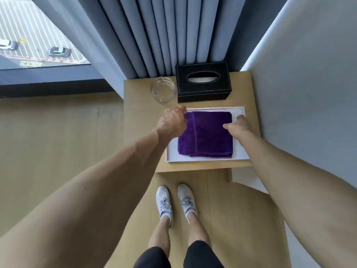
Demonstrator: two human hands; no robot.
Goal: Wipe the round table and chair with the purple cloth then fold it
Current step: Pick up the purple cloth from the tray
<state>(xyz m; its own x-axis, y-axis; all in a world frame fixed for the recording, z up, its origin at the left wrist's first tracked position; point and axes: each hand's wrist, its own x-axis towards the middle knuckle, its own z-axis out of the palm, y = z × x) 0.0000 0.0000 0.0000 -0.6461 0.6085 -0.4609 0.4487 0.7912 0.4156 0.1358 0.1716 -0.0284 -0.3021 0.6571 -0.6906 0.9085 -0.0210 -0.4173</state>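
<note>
The purple cloth (205, 135) lies folded into a neat rectangle inside a shallow white tray (239, 111), and this tray stands on a small wooden side table (135, 105) near the wall. The person reaches down with both arms. The left hand (172, 122) is at the far left corner of the cloth, its fingers curled at the edge as if pinching it, although the fingertips themselves are hidden behind the hand. The right hand (238, 124) rests at the right edge of the cloth with the fingers bent downward; whether it really holds the fabric or only touches it, the picture does not show. Behind the tray stand a glass ashtray (162, 90) and a black tissue box (203, 82), and behind them hang grey curtains (164, 35). The round table and the chair are not visible here (the wooden table in view has straight edges). Because the cloth is folded, there are two possible readings: either the person is just picking it up and all the wiping is still to do, or the wiping is finished and the folded cloth is being put down. One picture cannot decide this.
</note>
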